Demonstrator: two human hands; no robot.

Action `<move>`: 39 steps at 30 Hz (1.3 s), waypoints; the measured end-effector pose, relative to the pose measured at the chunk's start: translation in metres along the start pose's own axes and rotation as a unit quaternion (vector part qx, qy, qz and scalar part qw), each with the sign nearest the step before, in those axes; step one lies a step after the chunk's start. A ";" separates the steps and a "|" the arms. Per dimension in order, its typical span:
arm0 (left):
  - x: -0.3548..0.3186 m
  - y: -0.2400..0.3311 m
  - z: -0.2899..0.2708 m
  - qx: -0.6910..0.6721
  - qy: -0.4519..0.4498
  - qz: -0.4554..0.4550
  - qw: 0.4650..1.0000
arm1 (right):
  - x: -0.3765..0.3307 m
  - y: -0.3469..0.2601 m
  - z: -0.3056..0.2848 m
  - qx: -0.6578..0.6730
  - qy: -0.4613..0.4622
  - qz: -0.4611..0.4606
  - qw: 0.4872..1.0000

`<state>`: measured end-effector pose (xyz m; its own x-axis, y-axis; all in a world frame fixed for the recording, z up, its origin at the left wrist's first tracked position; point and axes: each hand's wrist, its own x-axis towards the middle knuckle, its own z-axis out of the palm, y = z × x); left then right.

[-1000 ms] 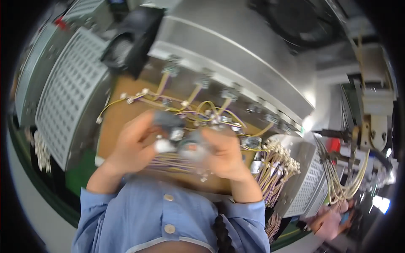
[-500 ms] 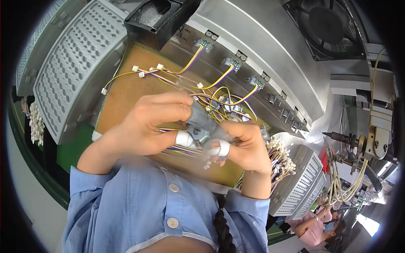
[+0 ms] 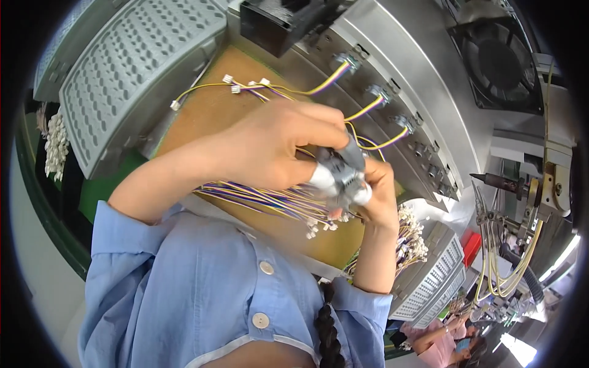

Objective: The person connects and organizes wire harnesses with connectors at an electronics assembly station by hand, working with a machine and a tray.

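My left hand (image 3: 279,144) and my right hand (image 3: 381,191) meet above the mat, fingers closed around a small grey metal part (image 3: 345,175). The part is blurred and mostly covered by fingertips, so its exact kind does not show. White and grey covers wrap several of my fingertips. Below my left hand lies a bundle of thin yellow, white and purple wires (image 3: 261,201) with white connectors (image 3: 320,227) at the right end. Beyond the hands, small round motors (image 3: 377,96) with wires attached sit in holders along the machine's front.
A brown work mat (image 3: 211,132) covers the bench. Grey perforated trays (image 3: 144,80) stand at the left, others (image 3: 429,270) at the right beside bunched white connectors (image 3: 411,236). At the back are a black open box (image 3: 270,27) and a fan (image 3: 497,61). A co-worker (image 3: 432,340) sits far right.
The whole view has shifted, with the bench now further right. My hands have moved right, still together on the grey part, and more of the wire bundle shows beneath them.
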<state>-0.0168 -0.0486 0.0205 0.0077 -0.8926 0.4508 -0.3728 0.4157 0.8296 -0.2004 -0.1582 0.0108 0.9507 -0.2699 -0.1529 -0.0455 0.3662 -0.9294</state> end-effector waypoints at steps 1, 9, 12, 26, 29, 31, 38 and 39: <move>-0.009 -0.008 0.003 0.009 0.006 -0.004 1.000 | 0.002 0.002 0.003 0.047 -0.045 -0.013 0.998; -0.099 -0.017 -0.043 0.261 -0.098 -0.130 0.951 | -0.035 0.007 0.021 -0.049 0.273 -0.039 0.960; -0.113 -0.018 -0.035 0.297 -0.052 -0.092 0.949 | -0.030 0.010 0.026 0.042 0.368 -0.082 0.925; -0.064 0.032 -0.015 0.180 0.045 -0.088 0.979 | -0.033 -0.011 -0.018 0.016 0.359 -0.075 0.930; -0.069 0.031 -0.019 0.195 0.026 -0.088 0.977 | -0.063 -0.031 -0.009 -0.264 0.373 -0.011 0.889; -0.075 0.023 -0.007 0.225 0.063 -0.030 0.972 | -0.063 -0.013 0.019 -0.375 0.365 -0.106 0.845; -0.098 0.019 0.010 0.259 0.049 -0.024 0.964 | -0.034 -0.003 0.054 -0.482 0.445 -0.165 0.736; -0.097 0.022 0.010 0.252 0.046 -0.019 0.967 | -0.040 0.001 0.039 -0.390 0.505 -0.236 0.733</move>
<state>-0.0352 0.0458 -0.0082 0.1037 -0.8765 0.4701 -0.7748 0.2252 0.5907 -0.2261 -0.1125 0.0293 0.2223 -0.8686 0.4428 -0.3201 -0.4940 -0.8084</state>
